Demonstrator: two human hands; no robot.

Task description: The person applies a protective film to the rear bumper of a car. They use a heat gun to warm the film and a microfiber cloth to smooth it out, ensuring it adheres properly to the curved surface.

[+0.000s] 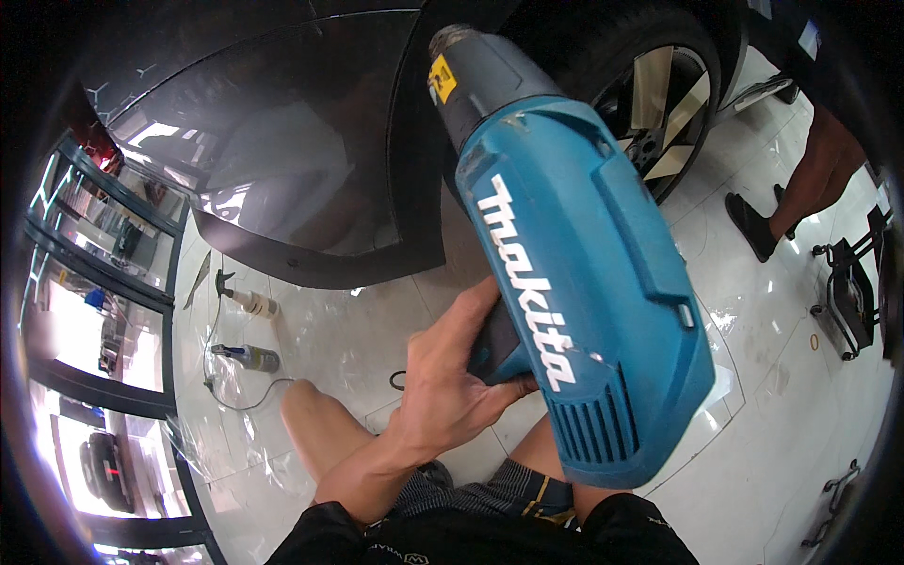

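Observation:
My left hand (443,377) is closed round the handle of a teal and black heat gun (589,282), held raised in front of me with its metal nozzle (452,40) pointing toward the top of the view. My right forearm runs under the gun's rear end at the lower right; that hand is hidden behind the gun. The gun's body overlaps a dark grey car's front corner panel (282,160) and a wheel (650,141) with pale panels on its spokes.
A person's legs in black sandals (753,226) stand at right, near a black wheeled stool (847,292). Two spray bottles (252,303) (250,358), a hose and clear film lie or stand on the tiled floor (753,405). Glass-paned framing (104,348) lines the left.

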